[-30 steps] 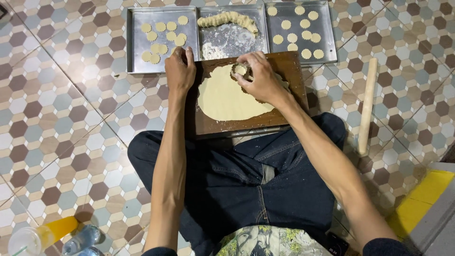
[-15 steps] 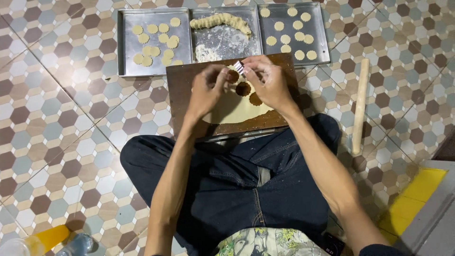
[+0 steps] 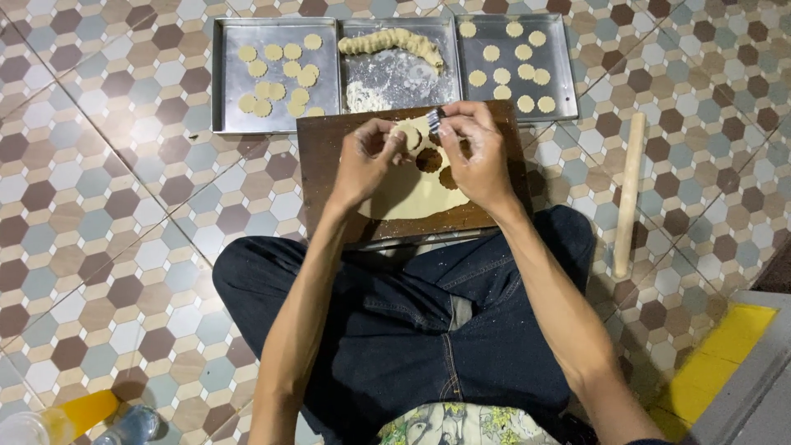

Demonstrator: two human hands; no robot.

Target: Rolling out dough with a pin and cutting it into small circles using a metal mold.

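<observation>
A home floor used for baking: hexagon-tiled floor point(image 3: 124, 206), baking trays point(image 3: 276, 74), rolling pin point(image 3: 629, 194).

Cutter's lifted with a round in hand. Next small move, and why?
Probably carry the round to the left tray and set it in a bare spot. The left hand pinches it free beside the cutter in the right hand, above the board; that tray already holds rounds.
</observation>
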